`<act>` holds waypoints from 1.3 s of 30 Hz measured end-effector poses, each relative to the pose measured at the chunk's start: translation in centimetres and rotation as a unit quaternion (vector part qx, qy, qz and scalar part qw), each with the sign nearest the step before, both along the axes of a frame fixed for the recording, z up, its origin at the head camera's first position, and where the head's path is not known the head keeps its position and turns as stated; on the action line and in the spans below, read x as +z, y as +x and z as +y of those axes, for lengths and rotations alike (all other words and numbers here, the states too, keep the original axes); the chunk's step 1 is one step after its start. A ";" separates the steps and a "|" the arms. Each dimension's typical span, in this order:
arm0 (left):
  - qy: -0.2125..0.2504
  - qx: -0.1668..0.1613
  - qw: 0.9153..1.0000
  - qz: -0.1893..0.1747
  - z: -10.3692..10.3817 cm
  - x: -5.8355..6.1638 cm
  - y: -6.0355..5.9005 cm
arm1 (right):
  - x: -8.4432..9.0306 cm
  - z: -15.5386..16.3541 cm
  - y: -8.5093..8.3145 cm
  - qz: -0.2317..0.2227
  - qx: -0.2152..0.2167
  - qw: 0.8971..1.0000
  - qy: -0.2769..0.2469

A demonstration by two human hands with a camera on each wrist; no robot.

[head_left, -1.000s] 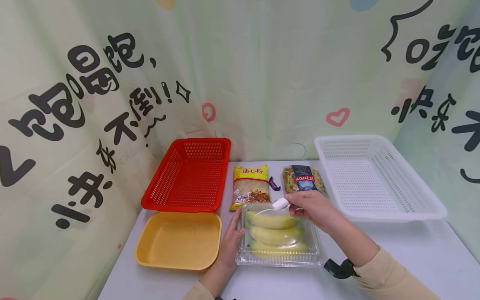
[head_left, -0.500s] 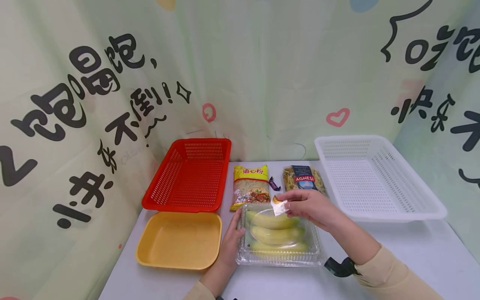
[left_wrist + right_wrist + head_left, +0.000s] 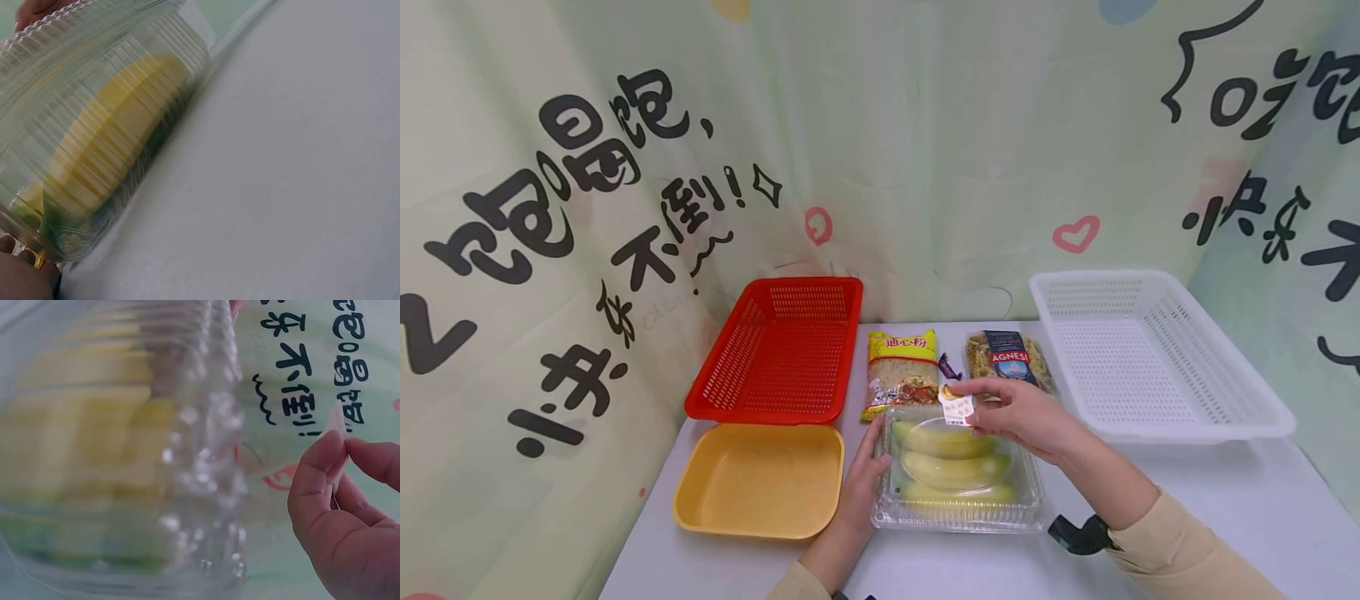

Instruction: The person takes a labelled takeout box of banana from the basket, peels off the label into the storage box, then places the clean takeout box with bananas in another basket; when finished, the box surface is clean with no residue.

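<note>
Right grip [image 3: 1024, 419] pinches a label [image 3: 956, 409] too small to read

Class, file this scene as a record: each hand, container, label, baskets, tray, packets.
Left hand: touching the left side of the clear container
Right hand: pinching a label
Label: white with a banana picture, apart from the container
Container: bananas inside
Baskets: red basket left, white basket right
Tray: yellow, in front of the red basket
Packets: yellow packet, AGNESI packet
Between packets: small purple item
</note>
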State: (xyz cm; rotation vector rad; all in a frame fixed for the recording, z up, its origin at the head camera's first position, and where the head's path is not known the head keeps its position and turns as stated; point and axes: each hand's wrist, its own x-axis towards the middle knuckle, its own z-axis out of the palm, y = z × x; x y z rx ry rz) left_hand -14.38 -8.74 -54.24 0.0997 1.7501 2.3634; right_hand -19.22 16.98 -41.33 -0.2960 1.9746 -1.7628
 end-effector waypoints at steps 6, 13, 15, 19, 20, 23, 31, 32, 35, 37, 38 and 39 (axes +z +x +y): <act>-0.002 0.001 1.000 -0.003 -0.1 0.4 0.3 | 0.0 0.2 0.1 -0.002 -0.008 1.000 0.012; 0.011 0.010 1.000 -0.009 -0.4 0.3 1.5 | 0.1 0.5 0.3 -0.005 -0.001 1.000 0.005; -0.011 0.008 1.000 -0.001 -0.5 0.3 2.1 | 0.0 0.6 0.3 -0.009 -0.001 1.000 0.003; -0.105 0.014 0.994 0.023 -0.8 0.5 3.4 | -0.1 0.7 0.3 -0.011 -0.002 1.000 -0.003; -0.134 0.017 0.990 0.027 -0.8 0.6 3.7 | -0.2 0.7 0.3 -0.011 -0.002 1.000 -0.003; -0.201 0.027 0.979 0.032 -0.8 1.1 4.8 | -0.3 0.6 0.2 -0.014 -0.005 1.000 -0.003; -0.299 0.082 0.937 0.161 -1.7 3.1 7.6 | -0.4 0.6 0.3 -0.013 -0.005 1.000 -0.010; -0.300 0.090 0.932 0.185 -2.2 3.4 7.6 | -0.5 0.6 0.3 -0.013 -0.006 1.000 -0.010; -0.275 0.111 0.924 0.240 -4.3 4.6 7.0 | -0.5 0.6 0.3 -0.017 -0.008 1.000 -0.010; -0.259 0.135 0.928 0.232 -6.1 5.7 6.1 | -0.6 0.6 0.2 -0.017 -0.009 1.000 -0.009; -0.252 0.153 0.929 0.224 -7.1 6.2 5.7 | -0.6 0.6 0.2 -0.018 -0.009 1.000 -0.008; -0.247 0.174 0.929 0.216 -8.1 6.8 5.2 | -0.6 0.6 0.2 -0.018 -0.008 1.000 -0.008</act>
